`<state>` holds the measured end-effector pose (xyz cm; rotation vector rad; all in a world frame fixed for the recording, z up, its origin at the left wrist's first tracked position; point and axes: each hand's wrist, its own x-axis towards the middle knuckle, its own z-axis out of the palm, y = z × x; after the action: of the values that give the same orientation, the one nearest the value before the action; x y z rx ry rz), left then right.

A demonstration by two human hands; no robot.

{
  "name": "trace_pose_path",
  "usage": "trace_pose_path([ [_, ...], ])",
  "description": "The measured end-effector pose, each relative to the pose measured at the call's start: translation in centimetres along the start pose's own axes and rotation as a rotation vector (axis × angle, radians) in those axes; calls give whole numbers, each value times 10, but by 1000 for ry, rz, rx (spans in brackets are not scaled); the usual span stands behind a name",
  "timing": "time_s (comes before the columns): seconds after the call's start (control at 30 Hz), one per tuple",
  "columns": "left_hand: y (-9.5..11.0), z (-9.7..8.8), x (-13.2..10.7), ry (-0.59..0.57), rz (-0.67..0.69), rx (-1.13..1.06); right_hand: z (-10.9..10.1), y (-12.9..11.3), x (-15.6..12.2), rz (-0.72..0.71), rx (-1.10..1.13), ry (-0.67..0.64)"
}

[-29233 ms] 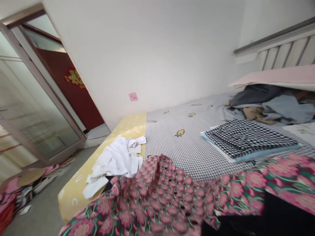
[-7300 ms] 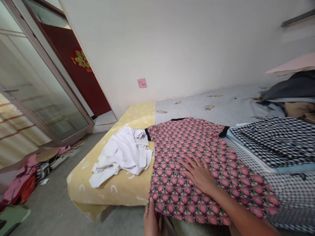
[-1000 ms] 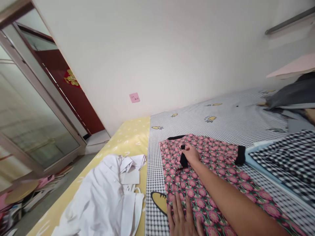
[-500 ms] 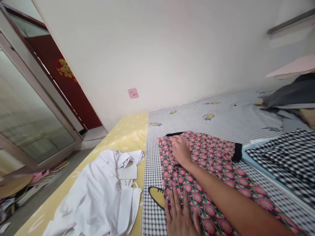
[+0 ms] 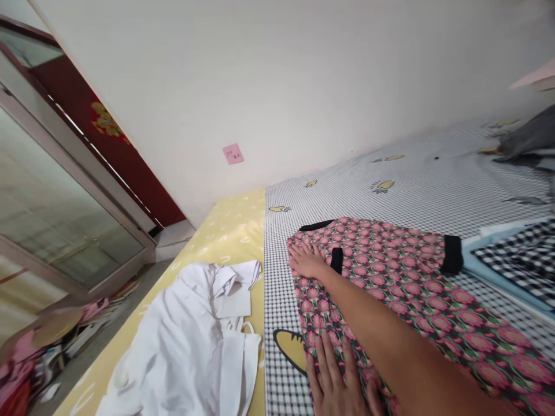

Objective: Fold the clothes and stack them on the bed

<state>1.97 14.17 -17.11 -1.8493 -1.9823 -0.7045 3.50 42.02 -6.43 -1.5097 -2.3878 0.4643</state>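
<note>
A pink floral dress with black trim lies on the checked part of the bed. Its left side is folded inward, and one black cuff rests on top of the body. The other black cuff sticks out toward the right. My right hand presses flat on the folded edge near the neckline, fingers spread. Lower down, my left hand lies palm down on the same edge with its fingers stretched out. Neither hand grips anything.
To the left, a crumpled white shirt lies on the yellow sheet. Black-and-white checked clothing sits over light blue cloth at the right. Grey clothing is piled farther back. A wall borders the bed's far side.
My right hand has shifted to the folded edge and its fingers have flattened. The inward cuff now shows beside it. My left hand stays flat on the dress. The view has turned slightly.
</note>
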Motion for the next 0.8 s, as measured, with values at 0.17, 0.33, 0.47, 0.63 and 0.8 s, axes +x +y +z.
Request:
trace_pose_path([
  [0.17, -2, -6, 7, 77, 21, -56, -9, -8, -51, -72, -21, 56],
  [0.33, -6, -17, 16, 96, 80, -70, -6, 0, -140, -168, 36, 151],
  [0.47, -13, -21, 22, 81, 132, -44, -14, 24, -213, -143, 2, 101],
  [0.63, -23, -17, 29, 60, 240, 48, -30, 56, -295, -31, 28, 92],
  [0.8, -23, -20, 32, -11, 270, 60, -40, 97, -363, 263, 8, 284],
])
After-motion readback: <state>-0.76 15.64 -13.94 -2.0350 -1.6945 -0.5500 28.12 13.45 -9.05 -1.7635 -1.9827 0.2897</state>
